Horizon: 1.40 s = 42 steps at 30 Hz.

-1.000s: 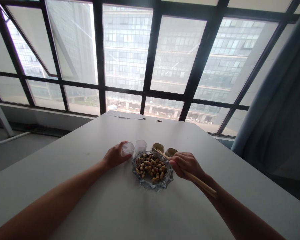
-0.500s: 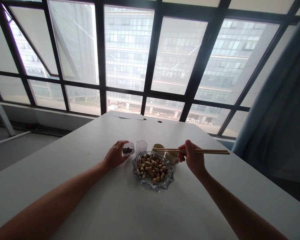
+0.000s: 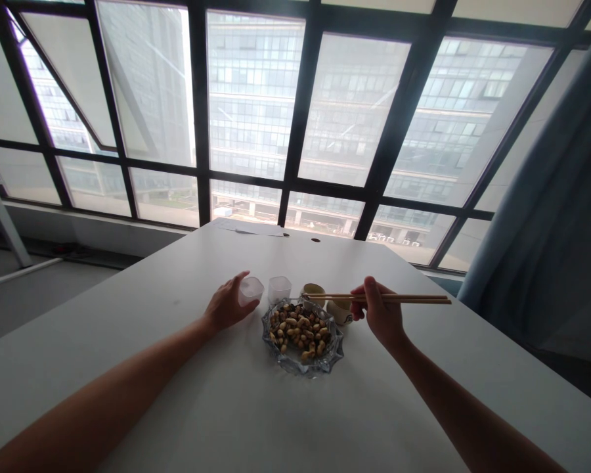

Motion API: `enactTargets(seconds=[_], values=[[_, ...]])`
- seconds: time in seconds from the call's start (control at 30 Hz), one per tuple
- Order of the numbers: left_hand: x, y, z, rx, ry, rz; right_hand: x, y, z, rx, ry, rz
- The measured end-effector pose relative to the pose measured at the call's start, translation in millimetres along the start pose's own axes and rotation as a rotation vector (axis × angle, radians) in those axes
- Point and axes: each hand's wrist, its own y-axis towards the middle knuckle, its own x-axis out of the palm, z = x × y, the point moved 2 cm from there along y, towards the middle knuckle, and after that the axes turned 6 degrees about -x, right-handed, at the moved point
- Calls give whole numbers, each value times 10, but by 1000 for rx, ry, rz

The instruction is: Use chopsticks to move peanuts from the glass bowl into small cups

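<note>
A broad white worktop (image 3: 285, 427) stretches toward tall windows (image 3: 249, 92) framed in black, with a blue curtain (image 3: 536, 217) hanging on the right. Near its middle, the left hand (image 3: 228, 304) curls around a translucent cup (image 3: 250, 290) beside a glass dish (image 3: 300, 368) of peanuts (image 3: 300, 328); the right hand (image 3: 380, 310) pinches chopsticks (image 3: 418, 299) across two small bowls (image 3: 341, 314).

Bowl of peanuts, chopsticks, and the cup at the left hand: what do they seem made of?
Bowl: probably clear glass, glossy, judging by its see-through, jagged rim with bright glints; clear plastic is possible.
Chopsticks: likely wood or bamboo, with a fairly matt, pale tan look.
Cup: probably plastic, frosted, as its whitish walls look translucent.
</note>
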Motion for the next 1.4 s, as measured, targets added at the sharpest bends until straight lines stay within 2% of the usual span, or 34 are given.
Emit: enactTargets(seconds=[0.17, 0.3, 0.4, 0.5, 0.6, 0.67, 0.73, 0.8, 0.9, 0.97, 1.1, 1.2, 1.27, 1.4], values=[[-82, 38, 5, 39, -7, 29, -17, 10, -7, -20, 7, -6], [-192, 219, 164, 92, 1, 29, -29, 33, -44, -24, 7, 3], [-187, 407, 396, 119, 37, -95, -37, 40, -63, -27, 2, 17], [-95, 575, 617, 111, 70, -242, -44, 35, -53, -21, 1, 26], [43, 686, 734, 57, 99, -402, -46, 33, -20, -2, 8, 5], [120, 722, 760, 34, 105, -459, -46, 36, -3, 9, 8, -7], [151, 734, 775, 78, 89, -423, -46, 36, -2, 8, 5, -4], [129, 720, 798, 204, 81, -320, -48, 23, -20, -24, -2, 10], [44, 655, 831, 411, 113, -192, -46, -37, -61, -151, -59, 5], [-5, 606, 834, 478, 123, -168, -23, -99, -72, -269, -118, -70], [-45, 545, 815, 511, 116, -152, 115, -186, -31, -461, -235, -300], [-57, 532, 823, 510, 127, -147, 291, -164, 11, -523, -314, -422], [-74, 527, 842, 502, 135, -148, 403, -118, 31, -516, -348, -452], [-101, 515, 864, 475, 153, -150, 464, -38, 48, -462, -340, -402]])
